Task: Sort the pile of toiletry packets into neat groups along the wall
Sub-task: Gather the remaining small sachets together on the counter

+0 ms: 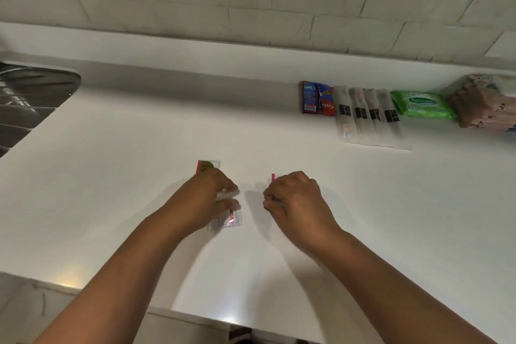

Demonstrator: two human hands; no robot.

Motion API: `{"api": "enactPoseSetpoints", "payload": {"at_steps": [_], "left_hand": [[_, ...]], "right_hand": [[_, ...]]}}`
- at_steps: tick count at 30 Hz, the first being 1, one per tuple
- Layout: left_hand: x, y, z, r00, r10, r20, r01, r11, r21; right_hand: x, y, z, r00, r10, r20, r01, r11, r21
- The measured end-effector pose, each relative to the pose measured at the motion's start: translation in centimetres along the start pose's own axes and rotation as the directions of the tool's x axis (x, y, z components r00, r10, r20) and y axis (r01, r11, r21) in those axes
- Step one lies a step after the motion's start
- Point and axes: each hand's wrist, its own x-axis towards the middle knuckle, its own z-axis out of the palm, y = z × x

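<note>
Head view: your right hand (296, 198) pinches a pink-edged sachet (273, 177); your left hand's (212, 195) narrow grip presses another sachet (233, 219). These look light, floppy, slippery; take edges.

Both hands over the white counter (111, 176) — left hand (208, 198) on small sachets (227, 220), right hand (296, 198) pinching a pink-edged one (273, 177)

Both forearms reach forward, palms down; the left hand (210, 194) has fingers curled inward, and the right hand (293, 198) is curled likewise.
</note>
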Motion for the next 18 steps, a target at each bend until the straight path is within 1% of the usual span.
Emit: {"api": "enactPoseSetpoints", "payload": {"at_steps": [3, 5, 7, 11, 13, 16, 18], "left_hand": [[-1.3, -1.0, 0.1, 0.999, -0.025, 0.047, 0.020, 0.994, 0.108], [-1.8, -1.2, 0.4, 0.999, -0.019, 0.032, 0.014, 0.988, 0.155], [-2.0, -1.2, 0.7, 1.000, -0.017, 0.004, 0.016, 0.988, 0.155], [-2.0, -1.1, 1.0, 0.999, -0.036, -0.034, 0.038, 0.997, 0.060], [-2.0, -1.1, 1.1, 0.999, -0.030, -0.019, 0.030, 1.000, -0.008], [-1.8, -0.6, 1.1, 1.000, -0.009, -0.006, 0.008, 0.987, -0.159], [-1.5, 0.1, 1.1, 0.997, -0.022, -0.068, 0.003, 0.966, -0.260]], "right_hand": [[0.5, -1.0, 0.9, 0.997, -0.060, 0.037, 0.061, 0.998, -0.017], [0.8, -1.7, 1.2, 0.993, -0.098, 0.069, 0.101, 0.994, -0.032], [1.2, -2.2, 1.3, 0.988, -0.113, 0.102, 0.117, 0.993, -0.035], [1.5, -3.0, 1.7, 0.981, -0.126, 0.146, 0.131, 0.991, -0.026], [1.6, -3.3, 1.6, 0.977, -0.123, 0.176, 0.121, 0.992, 0.025], [1.6, -3.5, 0.7, 0.981, -0.058, 0.185, 0.022, 0.982, 0.188], [1.5, -3.1, 0.1, 0.981, 0.073, 0.181, -0.125, 0.946, 0.298]]}}
